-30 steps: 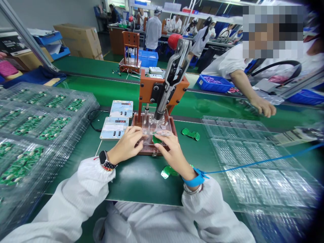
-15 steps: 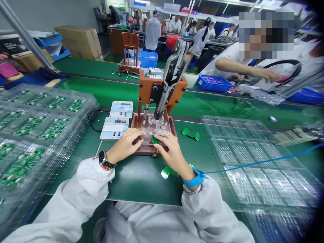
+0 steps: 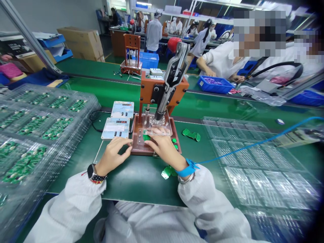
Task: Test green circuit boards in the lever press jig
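Green table: the wide work surface under everything near the two hands.
Loaded tray stack: transparent plastic trays at the left, their compartments holding green circuit boards.
Right-hand trays: transparent compartmented trays lying on the table, well apart from the hands.
Orange press: a frame standing upright in the middle, its metal lever tilted and topped by a red knob; a transparent plate sits low over the brown base.
Blue bin: an open container of purple pieces across the table, with a co-worker's hand just behind it.
Left hand: hand near the base's front left corner, thumb and fingers parted, nothing visible between them.
Right hand: hand over the base, fingers partly bent and reaching in at the plate; whether they grip anything I cannot tell.
Display boxes: two pale units, a nearer one and a farther one, left of the press.
Board at the press: green piece over the base, just beside the right thumb and fingertips.
Loose boards: one right of the press, another in front, partly hidden by the right wrist.
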`<state>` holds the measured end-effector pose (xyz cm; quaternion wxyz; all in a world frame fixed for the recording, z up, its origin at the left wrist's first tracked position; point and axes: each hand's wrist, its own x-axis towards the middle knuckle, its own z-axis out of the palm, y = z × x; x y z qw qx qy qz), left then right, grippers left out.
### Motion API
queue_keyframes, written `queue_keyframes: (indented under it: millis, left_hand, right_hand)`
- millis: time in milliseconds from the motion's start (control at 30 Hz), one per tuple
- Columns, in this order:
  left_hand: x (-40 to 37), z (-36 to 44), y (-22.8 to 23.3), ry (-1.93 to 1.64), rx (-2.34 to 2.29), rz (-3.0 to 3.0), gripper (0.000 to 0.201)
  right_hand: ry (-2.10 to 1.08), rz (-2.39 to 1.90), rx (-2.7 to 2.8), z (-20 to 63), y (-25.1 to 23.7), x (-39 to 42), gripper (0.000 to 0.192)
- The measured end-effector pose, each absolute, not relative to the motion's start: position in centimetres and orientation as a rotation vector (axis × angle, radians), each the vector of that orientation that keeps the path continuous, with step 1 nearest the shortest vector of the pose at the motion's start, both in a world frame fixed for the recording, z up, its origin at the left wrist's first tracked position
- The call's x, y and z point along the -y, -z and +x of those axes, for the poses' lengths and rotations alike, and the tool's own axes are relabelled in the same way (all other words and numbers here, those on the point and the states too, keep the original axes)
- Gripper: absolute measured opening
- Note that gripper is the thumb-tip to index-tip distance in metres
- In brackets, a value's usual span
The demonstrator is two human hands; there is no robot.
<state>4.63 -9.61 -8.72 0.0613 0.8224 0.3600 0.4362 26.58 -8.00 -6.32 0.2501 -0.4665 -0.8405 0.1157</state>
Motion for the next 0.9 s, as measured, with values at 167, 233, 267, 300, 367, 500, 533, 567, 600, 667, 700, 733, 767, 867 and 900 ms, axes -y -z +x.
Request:
queue_keyframes:
  millis: [167,233,267,300,367,500,533,567,600,667,700,733,767,867,900]
  left_hand:
    - [9.6,4.0,8.4,-1.351,-1.159,2.462,0.013]
    - [9.3,4.2,8.2,-1.349,-1.169,2.454,0.012]
    - [9.1,4.3,8.1,-1.33,-1.168,2.45,0.012]
    - [8.8,4.5,7.9,-1.298,-1.161,2.446,0.013]
    - [8.2,5.0,7.6,-1.214,-1.131,2.438,0.016]
    - [6.4,6.1,7.2,-1.012,-1.035,2.397,0.034]
    - [6.0,6.4,7.2,-0.963,-1.015,2.377,0.039]
    - [5.7,6.6,7.1,-0.919,-0.999,2.358,0.045]
    - [5.4,6.9,7.1,-0.884,-0.989,2.343,0.049]
    - [5.1,7.3,7.0,-0.838,-0.992,2.335,0.053]
    - [5.0,7.4,6.9,-0.82,-1.004,2.342,0.054]
    - [5.1,7.6,6.7,-0.804,-1.017,2.355,0.054]
    - [5.1,7.7,6.6,-0.791,-1.029,2.37,0.053]
    - [5.5,8.0,6.2,-0.754,-1.042,2.409,0.046]
    - [5.5,8.1,6.1,-0.748,-1.044,2.415,0.045]
  right_hand:
    - [-0.303,-1.339,2.302,26.3,5.7,7.9,0.024]
    - [-0.277,-1.37,2.321,26.2,5.4,8.1,0.022]
    - [-0.26,-1.384,2.329,26.1,5.3,8.2,0.021]
    - [-0.242,-1.399,2.335,25.9,5.1,8.3,0.021]
    - [-0.207,-1.444,2.334,25.6,4.9,8.5,0.022]
    - [-0.148,-1.534,2.302,24.8,4.8,8.9,0.026]
    - [-0.151,-1.537,2.297,24.8,4.9,9.0,0.026]
    - [-0.161,-1.532,2.295,24.8,5.0,9.1,0.027]
    - [-0.174,-1.521,2.294,25.0,5.1,9.2,0.028]
    - [-0.197,-1.488,2.291,25.6,5.3,9.5,0.03]
    - [-0.204,-1.466,2.288,26.0,5.3,9.8,0.032]
    - [-0.216,-1.44,2.287,26.5,5.2,10.1,0.034]
    - [-0.242,-1.409,2.294,27.0,5.0,10.4,0.036]
    - [-0.456,-1.264,2.376,29.1,3.0,11.4,0.037]
    - [-0.569,-1.196,2.411,29.9,1.9,11.8,0.037]
